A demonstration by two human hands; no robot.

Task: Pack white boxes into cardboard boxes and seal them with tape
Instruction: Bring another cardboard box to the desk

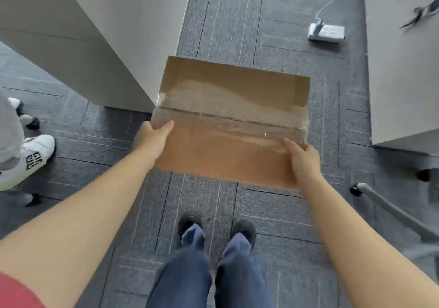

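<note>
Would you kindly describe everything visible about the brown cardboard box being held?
The flat brown cardboard box is closed, its centre seam covered by wide clear tape, glossy and slightly wrinkled. It is held level above the grey carpet, in front of the person's feet. The left hand grips its left edge, the right hand its right near corner.

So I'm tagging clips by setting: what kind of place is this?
Probably an office: grey carpet tiles, a white desk panel, a power strip on the floor, a chair's wheeled leg.

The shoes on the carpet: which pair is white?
The pair at the far left, white with a black logo, beside the grey cabinet. The wearer's own shoes below the cardboard box are black.
</note>
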